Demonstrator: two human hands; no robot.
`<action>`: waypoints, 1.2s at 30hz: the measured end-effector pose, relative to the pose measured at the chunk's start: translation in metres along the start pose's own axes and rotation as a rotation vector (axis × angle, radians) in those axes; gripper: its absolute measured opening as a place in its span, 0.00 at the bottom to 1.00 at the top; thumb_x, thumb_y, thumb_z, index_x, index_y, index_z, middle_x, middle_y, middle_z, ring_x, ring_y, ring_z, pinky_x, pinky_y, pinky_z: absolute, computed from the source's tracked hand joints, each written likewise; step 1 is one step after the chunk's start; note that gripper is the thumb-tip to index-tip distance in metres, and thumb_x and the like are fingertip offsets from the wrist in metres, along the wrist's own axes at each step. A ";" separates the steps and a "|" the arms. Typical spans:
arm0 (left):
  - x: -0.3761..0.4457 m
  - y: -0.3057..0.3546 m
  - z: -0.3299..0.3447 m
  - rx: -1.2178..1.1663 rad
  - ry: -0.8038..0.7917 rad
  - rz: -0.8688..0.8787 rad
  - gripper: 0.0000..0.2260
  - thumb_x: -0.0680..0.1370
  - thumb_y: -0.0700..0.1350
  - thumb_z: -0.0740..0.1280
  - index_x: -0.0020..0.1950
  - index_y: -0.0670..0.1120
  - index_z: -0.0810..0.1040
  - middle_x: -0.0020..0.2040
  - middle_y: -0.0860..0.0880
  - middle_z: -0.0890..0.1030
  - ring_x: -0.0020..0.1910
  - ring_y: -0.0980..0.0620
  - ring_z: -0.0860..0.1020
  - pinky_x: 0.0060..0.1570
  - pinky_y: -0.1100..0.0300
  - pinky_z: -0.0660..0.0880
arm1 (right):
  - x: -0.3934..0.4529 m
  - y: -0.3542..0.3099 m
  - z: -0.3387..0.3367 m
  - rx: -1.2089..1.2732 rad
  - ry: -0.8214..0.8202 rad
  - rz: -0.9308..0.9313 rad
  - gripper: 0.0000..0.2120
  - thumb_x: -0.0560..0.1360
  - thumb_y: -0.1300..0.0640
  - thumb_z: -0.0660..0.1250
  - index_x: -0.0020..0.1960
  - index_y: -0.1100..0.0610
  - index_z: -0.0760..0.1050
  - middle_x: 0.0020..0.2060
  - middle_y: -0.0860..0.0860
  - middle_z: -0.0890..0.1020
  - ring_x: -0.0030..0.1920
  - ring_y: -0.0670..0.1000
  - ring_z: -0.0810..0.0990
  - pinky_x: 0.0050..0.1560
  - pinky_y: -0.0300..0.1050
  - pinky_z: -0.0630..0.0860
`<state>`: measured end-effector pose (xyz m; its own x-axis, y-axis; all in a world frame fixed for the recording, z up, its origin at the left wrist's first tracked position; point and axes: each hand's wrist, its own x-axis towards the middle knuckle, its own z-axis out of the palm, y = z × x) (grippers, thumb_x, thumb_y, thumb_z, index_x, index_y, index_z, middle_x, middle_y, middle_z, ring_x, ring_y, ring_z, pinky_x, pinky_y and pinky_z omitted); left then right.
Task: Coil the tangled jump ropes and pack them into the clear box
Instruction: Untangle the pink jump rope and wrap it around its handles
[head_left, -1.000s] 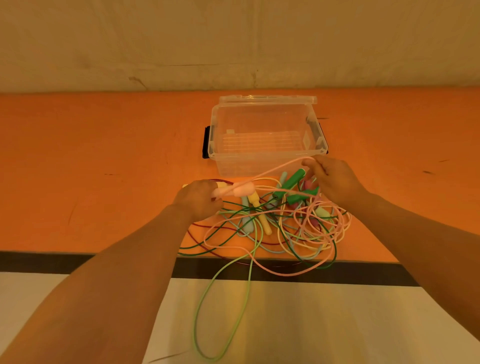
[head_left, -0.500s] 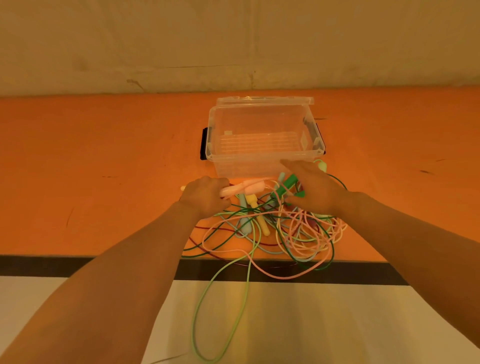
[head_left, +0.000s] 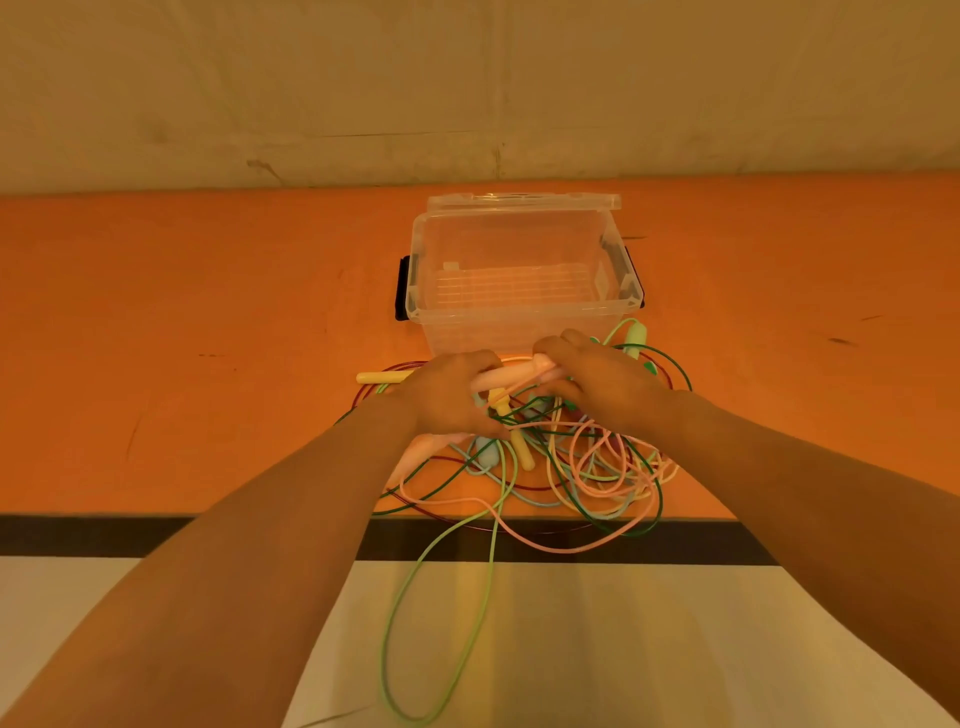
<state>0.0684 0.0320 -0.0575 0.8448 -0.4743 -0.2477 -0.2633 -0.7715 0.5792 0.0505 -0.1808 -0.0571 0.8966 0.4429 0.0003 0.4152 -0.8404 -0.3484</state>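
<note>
Tangled jump ropes (head_left: 566, 467), one light-green loop (head_left: 441, 623) hung off the orange table (head_left: 208, 312) edge nearest; above the tangle, pink handles (head_left: 511, 374) are clasped by left hand (head_left: 447, 395) and right hand (head_left: 597, 382); just beyond, clear box (head_left: 519, 275), lid open.

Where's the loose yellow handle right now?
In the head view, the yellow handle lies on the orange table, just left of the left hand, near the box.
</note>
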 end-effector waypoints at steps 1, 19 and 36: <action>0.001 -0.001 0.001 -0.091 0.005 -0.029 0.30 0.62 0.53 0.80 0.60 0.52 0.72 0.51 0.52 0.74 0.48 0.52 0.74 0.45 0.58 0.72 | -0.001 0.002 -0.001 0.006 -0.002 0.011 0.20 0.78 0.51 0.63 0.69 0.54 0.66 0.56 0.54 0.71 0.52 0.56 0.74 0.43 0.47 0.68; 0.005 -0.018 -0.007 0.186 0.119 0.051 0.26 0.72 0.42 0.72 0.68 0.42 0.69 0.60 0.44 0.71 0.58 0.47 0.71 0.54 0.62 0.66 | -0.016 0.028 -0.007 0.066 0.141 0.189 0.21 0.74 0.50 0.71 0.64 0.51 0.72 0.56 0.51 0.78 0.52 0.55 0.76 0.47 0.53 0.75; 0.010 0.029 0.014 0.724 0.076 0.174 0.15 0.79 0.45 0.61 0.65 0.44 0.67 0.58 0.43 0.78 0.55 0.41 0.76 0.41 0.57 0.63 | -0.009 0.006 -0.011 0.054 -0.016 0.149 0.21 0.75 0.52 0.69 0.67 0.50 0.72 0.59 0.51 0.80 0.57 0.56 0.78 0.50 0.47 0.74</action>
<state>0.0628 -0.0015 -0.0544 0.7858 -0.6047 -0.1298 -0.6148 -0.7866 -0.0572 0.0462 -0.1931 -0.0491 0.9450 0.3194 -0.0699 0.2682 -0.8795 -0.3931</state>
